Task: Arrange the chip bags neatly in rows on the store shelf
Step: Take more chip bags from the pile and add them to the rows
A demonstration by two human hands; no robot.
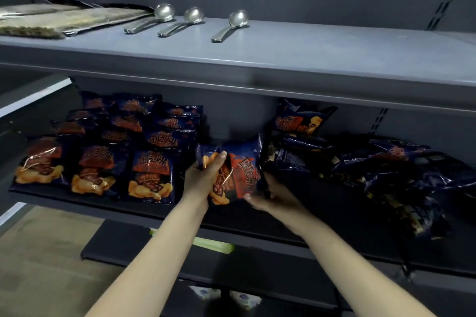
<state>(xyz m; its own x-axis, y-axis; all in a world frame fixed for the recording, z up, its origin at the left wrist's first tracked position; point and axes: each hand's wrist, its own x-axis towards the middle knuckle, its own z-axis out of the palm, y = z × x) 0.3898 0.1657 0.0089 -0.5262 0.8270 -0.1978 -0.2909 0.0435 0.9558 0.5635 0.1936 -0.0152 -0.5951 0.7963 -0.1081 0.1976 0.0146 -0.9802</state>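
Head view: one chip bag held up between both hands, just above the dark middle shelf, in the gap between the neat rows and the loose pile. Left grip closed round the left edge of the bag, thumb over the front, other fingers hidden behind the foil. Right grip pinching the lower right corner, thumb on the front, remaining fingers hidden behind the bag. Bag tilted and crumpled in the middle, printed front toward the camera.

To the left, rows of bags lying face up in three columns, the back ones dark and hard to count. To the right, loose pile of bags, outlines hard to separate in the shadow, far end cut off by the frame edge. Behind it, one bag leaning upright near the back wall.

On the upper shelf, three metal spoons and flat woven mats, the mats cut off at left. Lower down, something green, partly hidden by the left arm, too blurred to name.
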